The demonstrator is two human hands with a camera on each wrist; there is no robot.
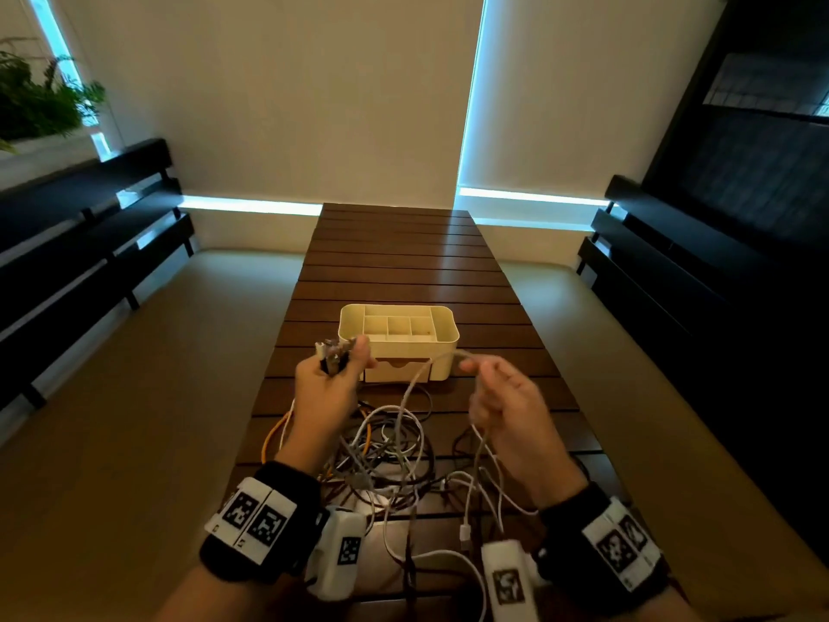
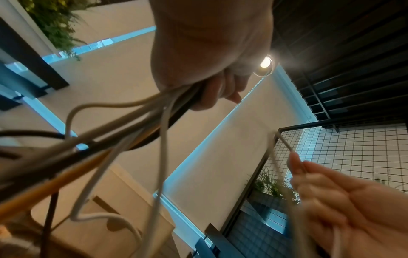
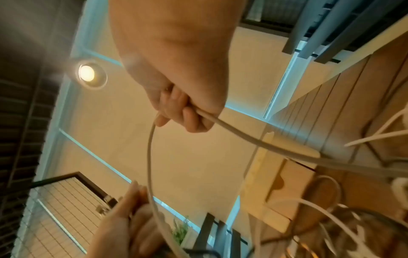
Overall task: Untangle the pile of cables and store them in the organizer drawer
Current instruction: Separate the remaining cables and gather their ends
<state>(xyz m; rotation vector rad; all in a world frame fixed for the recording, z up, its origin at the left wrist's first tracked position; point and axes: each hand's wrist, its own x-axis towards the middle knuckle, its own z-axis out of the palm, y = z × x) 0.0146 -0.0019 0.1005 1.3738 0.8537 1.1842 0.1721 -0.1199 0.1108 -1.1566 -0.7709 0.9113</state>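
A tangled pile of cables (image 1: 386,446), white, grey, brown and orange, lies on the slatted wooden table (image 1: 394,262) in front of me. Behind it stands the cream organizer (image 1: 442,347) with open top compartments and a small front drawer (image 1: 397,370) that looks closed. My left hand (image 1: 354,356) is raised and grips a bundle of cable ends (image 1: 329,350); the strands (image 2: 132,122) trail from its fist. To the right, my right hand (image 1: 475,365) pinches a single pale cable (image 1: 426,365), which arcs down into the pile. This cable (image 3: 243,137) passes through the curled fingers (image 3: 187,113).
Beige cushioned benches with dark slatted backs flank the table on both sides. A potted plant (image 1: 40,101) sits at the far left. A loose white cable with a plug (image 1: 464,531) lies near the table's front edge. The far half of the table holds nothing.
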